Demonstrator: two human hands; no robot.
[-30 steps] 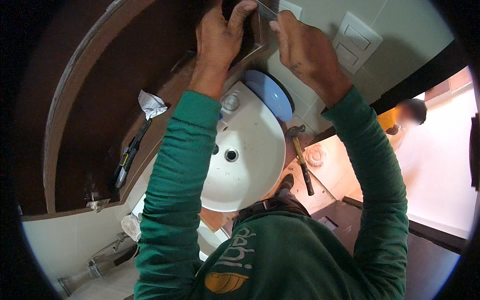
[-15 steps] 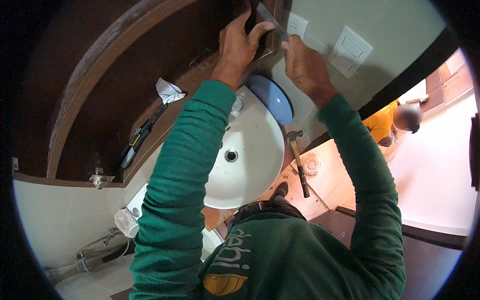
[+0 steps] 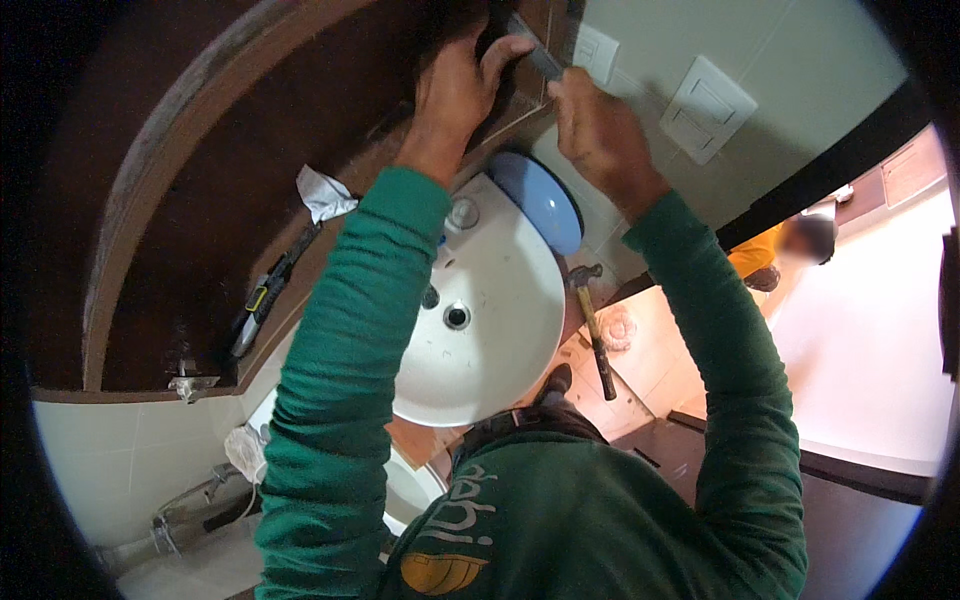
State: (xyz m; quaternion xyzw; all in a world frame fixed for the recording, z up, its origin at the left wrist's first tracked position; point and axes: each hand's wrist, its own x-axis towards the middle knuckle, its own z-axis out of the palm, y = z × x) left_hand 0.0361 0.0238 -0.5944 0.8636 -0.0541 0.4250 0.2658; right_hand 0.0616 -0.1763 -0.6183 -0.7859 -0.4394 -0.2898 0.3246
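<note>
My right hand (image 3: 603, 130) is closed around the lower end of a flat grey metal bar-like tool (image 3: 537, 48), whose upper end runs into the dark corner of a brown wooden frame (image 3: 190, 110). I cannot make out its exact kind. Beside it, my left hand (image 3: 455, 105) lies against the dark inner side of the frame. Its thumb is stretched out toward the tool, and its fingertips are lost in shadow. On the frame's lower ledge rest a crumpled white paper (image 3: 325, 193) and a utility knife (image 3: 262, 300).
Below my arms is a white washbasin (image 3: 490, 350) with a tap. A blue round lid-like thing (image 3: 540, 200) leans behind it, and a claw hammer (image 3: 592, 330) lies at its right. Wall switches (image 3: 708, 108) sit right of my hands. Another person in yellow (image 3: 755, 255) is beyond the doorway.
Both hands have shifted slightly left in the view, with the tool still in my right hand. The whole scene has tilted a little as my head moved.
</note>
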